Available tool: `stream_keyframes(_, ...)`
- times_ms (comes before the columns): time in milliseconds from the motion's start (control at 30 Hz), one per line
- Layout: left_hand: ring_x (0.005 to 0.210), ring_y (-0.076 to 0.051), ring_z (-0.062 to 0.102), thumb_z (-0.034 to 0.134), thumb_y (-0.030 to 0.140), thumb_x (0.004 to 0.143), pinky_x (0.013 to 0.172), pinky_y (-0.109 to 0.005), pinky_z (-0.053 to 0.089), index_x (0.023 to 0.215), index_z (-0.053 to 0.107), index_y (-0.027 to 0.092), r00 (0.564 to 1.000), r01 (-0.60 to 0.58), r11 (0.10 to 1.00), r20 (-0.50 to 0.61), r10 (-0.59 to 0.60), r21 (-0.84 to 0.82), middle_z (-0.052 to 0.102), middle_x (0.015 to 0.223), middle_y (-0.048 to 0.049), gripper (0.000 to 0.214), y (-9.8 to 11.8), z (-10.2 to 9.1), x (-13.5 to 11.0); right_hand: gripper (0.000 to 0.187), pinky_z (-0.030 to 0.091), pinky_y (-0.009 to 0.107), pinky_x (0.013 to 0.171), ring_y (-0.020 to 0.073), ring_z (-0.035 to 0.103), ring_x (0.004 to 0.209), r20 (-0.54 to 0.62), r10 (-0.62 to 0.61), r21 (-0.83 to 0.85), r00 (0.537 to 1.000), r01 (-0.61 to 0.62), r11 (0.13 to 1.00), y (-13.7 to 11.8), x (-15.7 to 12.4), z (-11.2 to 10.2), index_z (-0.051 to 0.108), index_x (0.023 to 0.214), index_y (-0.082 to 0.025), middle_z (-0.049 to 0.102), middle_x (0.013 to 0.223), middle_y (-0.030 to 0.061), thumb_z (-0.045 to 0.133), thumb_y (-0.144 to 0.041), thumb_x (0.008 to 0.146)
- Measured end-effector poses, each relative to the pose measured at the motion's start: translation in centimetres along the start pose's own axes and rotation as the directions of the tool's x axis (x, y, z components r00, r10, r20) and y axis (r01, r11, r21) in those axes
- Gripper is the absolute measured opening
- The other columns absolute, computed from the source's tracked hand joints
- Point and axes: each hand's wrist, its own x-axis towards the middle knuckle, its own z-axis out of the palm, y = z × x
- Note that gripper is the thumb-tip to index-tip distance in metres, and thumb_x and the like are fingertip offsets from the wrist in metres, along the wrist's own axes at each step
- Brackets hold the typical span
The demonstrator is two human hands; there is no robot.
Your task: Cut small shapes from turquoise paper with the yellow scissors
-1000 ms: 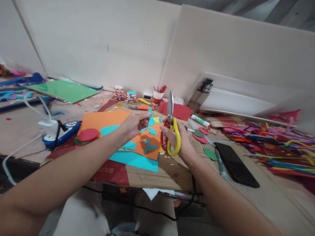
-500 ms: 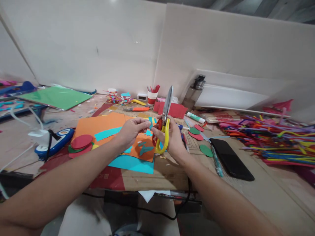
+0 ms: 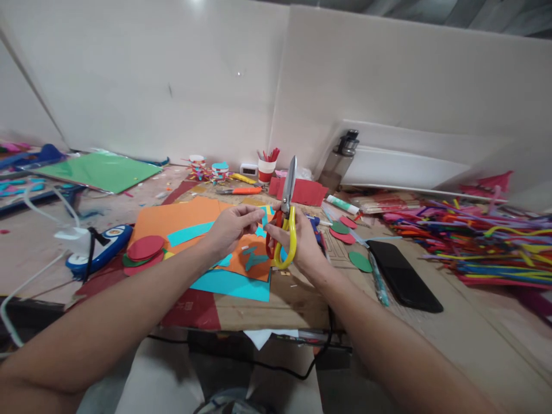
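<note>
My left hand [image 3: 233, 227] is closed in a pinch on a small strip of blue paper [image 3: 264, 217]. Scissors [image 3: 288, 187] with one red and one yellow handle are in my right hand [image 3: 304, 238], blades pointing up and together. The right thumb reaches toward the lower end of the strip; whether it touches is unclear. Below both hands lies orange paper [image 3: 176, 215] over a blue sheet [image 3: 237, 286], with blue paper scraps [image 3: 256, 261] on it. A curved blue strip [image 3: 190, 233] rests by my left wrist.
Red and green paper circles [image 3: 146, 248] lie left, others [image 3: 360, 262] right near a black phone [image 3: 405, 276]. Pipe cleaners [image 3: 483, 241] are heaped at far right. A cutter [image 3: 244, 190], a paper cup [image 3: 267, 169] and a bottle [image 3: 340, 161] are behind. A glue gun [image 3: 99, 253] is left.
The scissors have dipped slightly, their tips a little lower and to the left. Both hands keep their grip almost in place, and the view has shifted slightly.
</note>
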Motion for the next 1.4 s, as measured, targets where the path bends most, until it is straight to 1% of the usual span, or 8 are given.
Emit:
stream_keyframes(400,0.052,-0.006,0.049,0.082,0.030,0.059,0.054,-0.020,0.040,0.065,0.068,0.012,0.999,0.008,0.999,-0.050,-0.005,0.049,0.058,0.058,-0.0001,0.024,0.5,0.2,-0.1,0.060,0.045,0.024,0.045,0.0079,0.048,0.047,-0.013,-0.042,-0.036,0.999,0.041,0.999,0.4,0.1,-0.2,0.041,0.110,-0.024,0.052,0.077,-0.0045,0.073,-0.051,0.067)
stream_keyframes(600,0.049,-0.005,0.045,0.082,0.028,0.060,0.052,-0.018,0.038,0.063,0.065,0.011,0.997,0.035,0.996,-0.060,-0.040,-0.077,0.052,0.053,0.0020,0.024,0.7,-0.8,0.8,0.047,0.041,0.023,0.045,0.0087,0.044,0.048,0.039,-0.070,-0.133,0.997,0.075,0.988,0.7,0.3,-0.3,0.044,0.119,-0.026,0.050,0.073,-0.0044,0.062,-0.047,0.080)
stream_keyframes(733,0.049,-0.004,0.046,0.081,0.023,0.060,0.051,-0.018,0.038,0.064,0.064,0.011,0.992,0.024,0.986,-0.116,-0.044,-0.166,0.055,0.056,0.0016,0.021,1.0,-1.6,1.4,0.047,0.045,0.024,0.057,0.0115,0.050,0.062,0.104,-0.065,-0.282,0.992,0.093,0.955,0.5,0.2,-0.8,0.043,0.125,-0.025,0.054,0.079,-0.0022,0.058,-0.044,0.084)
stream_keyframes(867,0.053,-0.007,0.050,0.081,0.027,0.060,0.052,-0.019,0.039,0.067,0.065,0.013,0.986,0.002,0.990,-0.166,-0.026,-0.143,0.056,0.057,0.0014,0.022,1.3,-2.0,1.5,0.032,0.046,0.028,0.075,0.0153,0.054,0.083,0.154,-0.139,-0.436,0.978,0.194,0.879,0.4,0.4,-1.3,0.051,0.107,-0.021,0.057,0.094,0.0026,0.055,-0.045,0.086)
stream_keyframes(967,0.057,-0.007,0.053,0.082,0.029,0.057,0.053,-0.020,0.038,0.068,0.065,0.014,0.980,-0.012,0.990,-0.197,-0.016,-0.139,0.059,0.060,0.0012,0.025,1.5,-2.0,1.4,0.028,0.043,0.028,0.073,0.0161,0.051,0.081,0.164,-0.135,-0.579,0.977,0.206,0.789,0.4,0.5,-1.6,0.052,0.093,-0.020,0.057,0.090,0.0027,0.051,-0.047,0.088)
stream_keyframes(1033,0.059,-0.007,0.054,0.082,0.028,0.057,0.053,-0.019,0.038,0.068,0.065,0.014,0.976,-0.015,0.987,-0.216,-0.021,-0.161,0.059,0.061,0.0014,0.025,1.6,-2.0,1.4,0.028,0.041,0.028,0.073,0.0162,0.051,0.079,0.194,-0.116,-0.617,0.974,0.213,0.758,0.4,0.5,-1.8,0.053,0.092,-0.020,0.057,0.088,0.0023,0.050,-0.048,0.089)
stream_keyframes(1167,0.056,-0.006,0.051,0.081,0.027,0.060,0.052,-0.019,0.037,0.069,0.065,0.014,0.974,-0.014,0.974,-0.225,-0.039,-0.226,0.056,0.059,0.0028,0.023,1.7,-2.3,1.6,0.033,0.041,0.028,0.072,0.0166,0.050,0.078,0.222,-0.070,-0.632,0.973,0.198,0.750,0.3,0.4,-1.8,0.055,0.097,-0.020,0.056,0.086,0.0020,0.050,-0.051,0.088)
stream_keyframes(1400,0.051,-0.004,0.047,0.080,0.025,0.062,0.051,-0.018,0.037,0.068,0.063,0.013,0.967,-0.033,0.954,-0.249,-0.044,-0.299,0.053,0.057,0.0037,0.021,1.7,-2.3,1.8,0.029,0.039,0.026,0.066,0.0136,0.047,0.069,0.250,-0.052,-0.637,0.967,0.204,0.743,0.3,0.3,-1.6,0.052,0.087,-0.021,0.052,0.076,-0.0015,0.049,-0.049,0.089)
